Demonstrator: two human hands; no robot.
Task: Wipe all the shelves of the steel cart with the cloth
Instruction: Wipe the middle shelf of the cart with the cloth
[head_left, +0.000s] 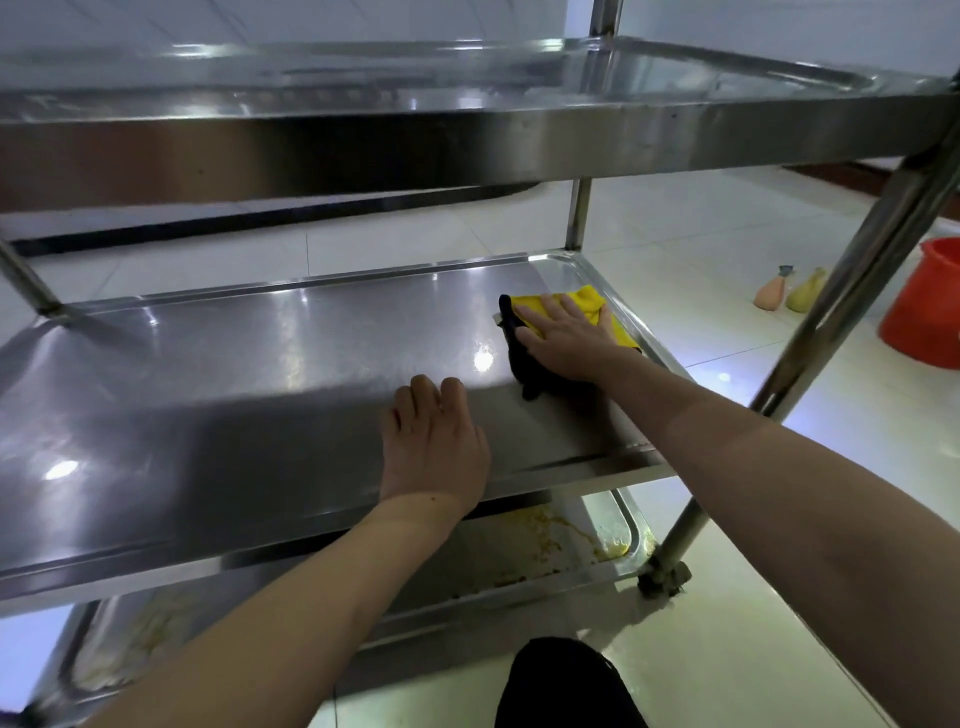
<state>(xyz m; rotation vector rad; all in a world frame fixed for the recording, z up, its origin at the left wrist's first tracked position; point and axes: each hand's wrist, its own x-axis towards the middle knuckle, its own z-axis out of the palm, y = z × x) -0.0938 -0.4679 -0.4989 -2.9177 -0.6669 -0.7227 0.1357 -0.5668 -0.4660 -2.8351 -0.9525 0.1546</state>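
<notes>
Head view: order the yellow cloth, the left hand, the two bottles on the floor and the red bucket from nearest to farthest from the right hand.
1. Yellow cloth, directly under the right hand on the middle shelf.
2. Left hand, at the shelf's front edge.
3. Two bottles, on the floor to the right.
4. Red bucket, beyond them, far right.

Red bucket (924, 306); two bottles (789, 291) nearby

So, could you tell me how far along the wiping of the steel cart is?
The top shelf shows no stains from here, though whether it was wiped cannot be told. In hand: the right hand presses the cloth flat on the middle shelf near its far right corner, the left hand resting near its front edge. Left: the bottom shelf has yellowish stains.
</notes>
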